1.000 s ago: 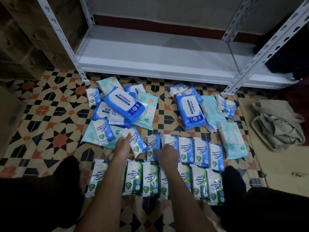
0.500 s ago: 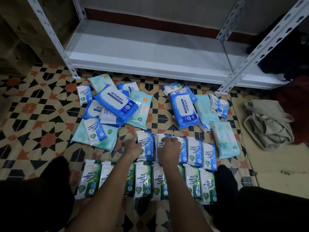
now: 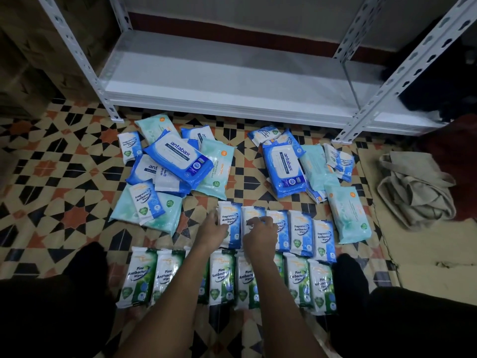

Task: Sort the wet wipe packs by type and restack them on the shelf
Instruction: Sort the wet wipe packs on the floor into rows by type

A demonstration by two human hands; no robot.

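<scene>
Patterned floor and a cloth bag

A tiled floor (image 3: 64, 192) in black, orange and cream star shapes fills the lower view. On the right, a crumpled beige cloth bag (image 3: 415, 192) lies on a plain beige mat (image 3: 426, 259) laid over the tiles. Behind, a pale wall (image 3: 258, 9) has a dark red skirting band (image 3: 232, 34).

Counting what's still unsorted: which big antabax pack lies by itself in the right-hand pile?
The antabax pack lying lengthwise, logo reading sideways; the other antabax packs overlap in the left pile.
</scene>
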